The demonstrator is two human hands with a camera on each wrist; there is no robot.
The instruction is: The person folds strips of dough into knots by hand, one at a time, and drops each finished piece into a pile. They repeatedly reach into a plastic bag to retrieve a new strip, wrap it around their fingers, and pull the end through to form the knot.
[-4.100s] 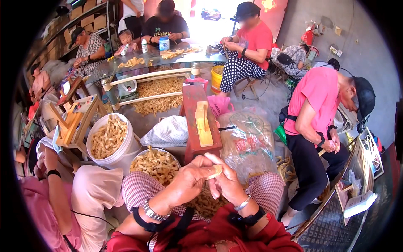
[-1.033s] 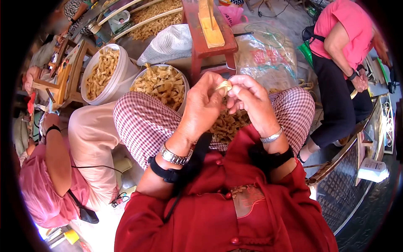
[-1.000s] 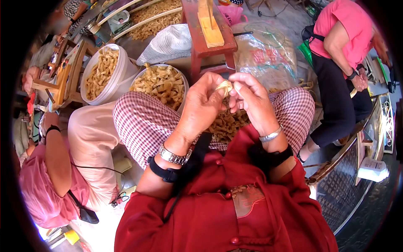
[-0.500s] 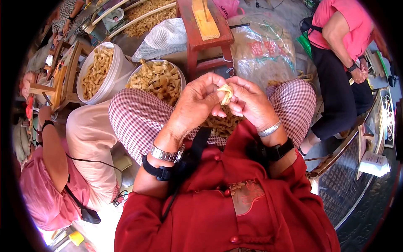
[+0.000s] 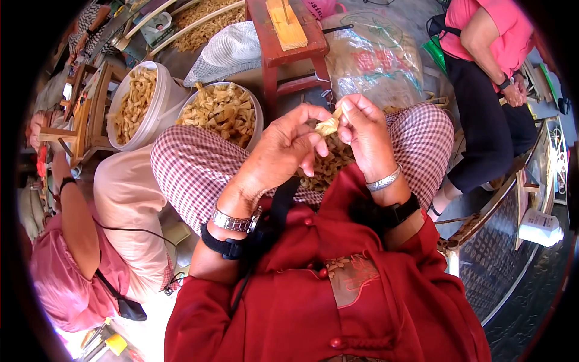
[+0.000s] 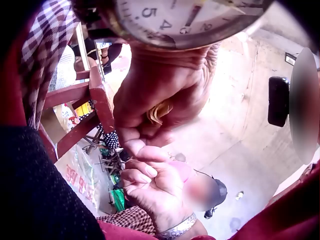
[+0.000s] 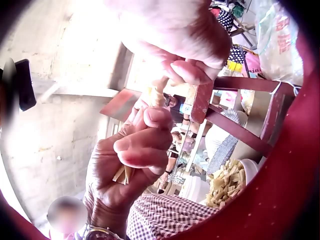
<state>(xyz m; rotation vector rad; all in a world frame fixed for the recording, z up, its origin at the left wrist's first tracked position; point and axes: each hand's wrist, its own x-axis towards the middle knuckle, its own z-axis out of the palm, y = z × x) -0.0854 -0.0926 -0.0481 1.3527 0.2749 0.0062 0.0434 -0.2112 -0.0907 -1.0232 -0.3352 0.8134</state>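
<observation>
Crowded workshop floor – white bucket and round tub are sitting heaped with tan crinkled strips. Above our lap we're pinching one folded strip – left hand and right hand both gripping.

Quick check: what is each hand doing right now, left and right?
Left hand: closed, pinching the pale folded strip.
Right hand: closed, pinching the same strip.
</observation>
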